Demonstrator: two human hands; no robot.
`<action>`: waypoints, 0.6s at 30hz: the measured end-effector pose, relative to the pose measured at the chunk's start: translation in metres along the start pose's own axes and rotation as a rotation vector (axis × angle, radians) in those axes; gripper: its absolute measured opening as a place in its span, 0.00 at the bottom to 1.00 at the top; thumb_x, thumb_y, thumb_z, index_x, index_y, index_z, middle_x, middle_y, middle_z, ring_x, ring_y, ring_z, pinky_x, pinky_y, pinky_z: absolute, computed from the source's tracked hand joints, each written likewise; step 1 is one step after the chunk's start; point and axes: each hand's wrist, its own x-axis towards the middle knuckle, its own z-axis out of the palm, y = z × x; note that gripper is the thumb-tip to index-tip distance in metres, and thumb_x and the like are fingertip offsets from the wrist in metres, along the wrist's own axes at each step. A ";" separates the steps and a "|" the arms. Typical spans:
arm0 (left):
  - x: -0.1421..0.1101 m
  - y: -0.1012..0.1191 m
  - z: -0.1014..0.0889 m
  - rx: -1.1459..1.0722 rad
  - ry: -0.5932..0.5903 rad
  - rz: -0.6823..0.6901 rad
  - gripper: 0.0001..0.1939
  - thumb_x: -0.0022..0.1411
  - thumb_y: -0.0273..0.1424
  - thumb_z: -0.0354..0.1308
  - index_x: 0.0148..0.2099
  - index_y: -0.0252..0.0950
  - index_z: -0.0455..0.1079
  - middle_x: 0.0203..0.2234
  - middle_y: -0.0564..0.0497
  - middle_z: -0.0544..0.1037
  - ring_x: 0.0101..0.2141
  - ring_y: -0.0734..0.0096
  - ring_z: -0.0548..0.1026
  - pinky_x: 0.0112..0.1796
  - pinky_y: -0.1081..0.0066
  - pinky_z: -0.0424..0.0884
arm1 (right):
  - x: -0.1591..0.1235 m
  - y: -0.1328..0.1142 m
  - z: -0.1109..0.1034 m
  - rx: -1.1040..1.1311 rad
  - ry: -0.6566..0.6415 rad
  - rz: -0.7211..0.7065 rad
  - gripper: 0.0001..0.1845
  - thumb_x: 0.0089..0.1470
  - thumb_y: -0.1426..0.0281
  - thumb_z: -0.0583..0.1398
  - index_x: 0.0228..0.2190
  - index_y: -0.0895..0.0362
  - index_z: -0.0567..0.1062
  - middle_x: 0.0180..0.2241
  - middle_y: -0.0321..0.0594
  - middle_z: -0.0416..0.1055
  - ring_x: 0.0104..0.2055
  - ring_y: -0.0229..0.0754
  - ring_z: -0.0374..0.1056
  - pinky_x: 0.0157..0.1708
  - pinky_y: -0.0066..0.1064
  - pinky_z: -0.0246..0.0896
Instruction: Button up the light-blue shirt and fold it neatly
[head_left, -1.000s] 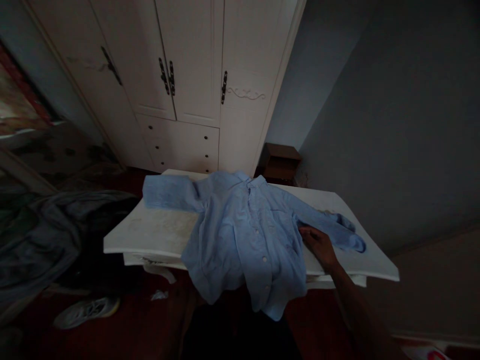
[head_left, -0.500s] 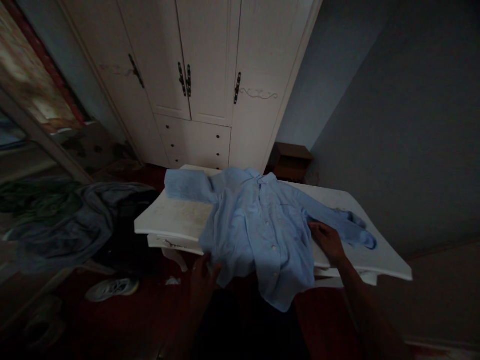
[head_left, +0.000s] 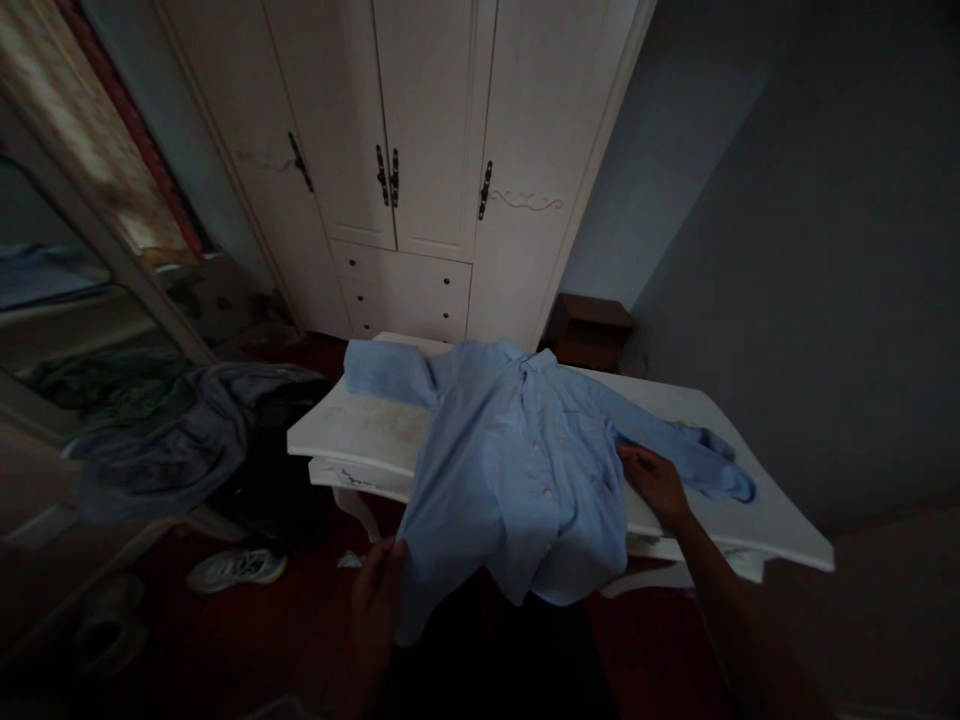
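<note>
A light blue button-up shirt (head_left: 517, 450) lies front up across a white table (head_left: 352, 430), its collar toward the far side and its hem hanging over the near edge. One sleeve stretches left; the other runs right, its cuff end bunched. My left hand (head_left: 379, 590) is closed on the lower left corner of the shirt, drawing the cloth taut beyond the table edge. At the shirt's right side, below the armpit, my right hand (head_left: 656, 485) rests with fingers curled and fingertips pinched at the cloth's edge.
A white wardrobe (head_left: 427, 120) with dark handles stands behind the table. To its right is a small brown cabinet (head_left: 596, 315). Piled clothes (head_left: 172, 440) lie at left, in front of a mirror frame. A light shoe (head_left: 236, 570) sits on the red floor.
My left hand has taken hold of the shirt's lower left corner and pulled it down and left, spreading that side. My right hand has stayed at the shirt's right edge. The view shifted slightly.
</note>
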 end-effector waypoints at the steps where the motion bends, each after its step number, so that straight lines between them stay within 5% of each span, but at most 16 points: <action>1: -0.001 0.003 -0.003 -0.001 -0.020 -0.017 0.32 0.47 0.59 0.59 0.40 0.35 0.75 0.33 0.47 0.79 0.37 0.59 0.75 0.37 0.68 0.71 | 0.000 -0.001 0.000 -0.002 0.001 -0.004 0.26 0.48 0.47 0.59 0.32 0.57 0.80 0.33 0.45 0.80 0.35 0.51 0.74 0.37 0.39 0.68; 7: 0.002 0.031 -0.009 0.033 -0.162 -0.172 0.32 0.48 0.58 0.59 0.37 0.32 0.76 0.33 0.45 0.80 0.39 0.53 0.76 0.42 0.62 0.70 | 0.003 -0.011 0.004 -0.060 0.024 -0.005 0.22 0.49 0.51 0.58 0.31 0.57 0.80 0.32 0.45 0.80 0.35 0.51 0.74 0.37 0.39 0.68; 11: 0.005 0.036 -0.011 -0.019 -0.290 -0.231 0.30 0.45 0.56 0.62 0.35 0.31 0.76 0.29 0.45 0.80 0.33 0.54 0.77 0.35 0.63 0.72 | 0.008 -0.050 0.031 -0.096 0.134 -0.128 0.20 0.52 0.57 0.57 0.34 0.58 0.80 0.34 0.45 0.79 0.36 0.49 0.74 0.42 0.38 0.67; 18: -0.002 0.035 -0.015 -0.099 -0.242 -0.198 0.28 0.44 0.52 0.66 0.38 0.33 0.75 0.30 0.47 0.80 0.31 0.60 0.78 0.31 0.68 0.73 | 0.052 -0.170 0.137 -0.040 -0.327 -0.570 0.16 0.59 0.64 0.55 0.43 0.55 0.78 0.39 0.42 0.78 0.36 0.43 0.72 0.40 0.32 0.66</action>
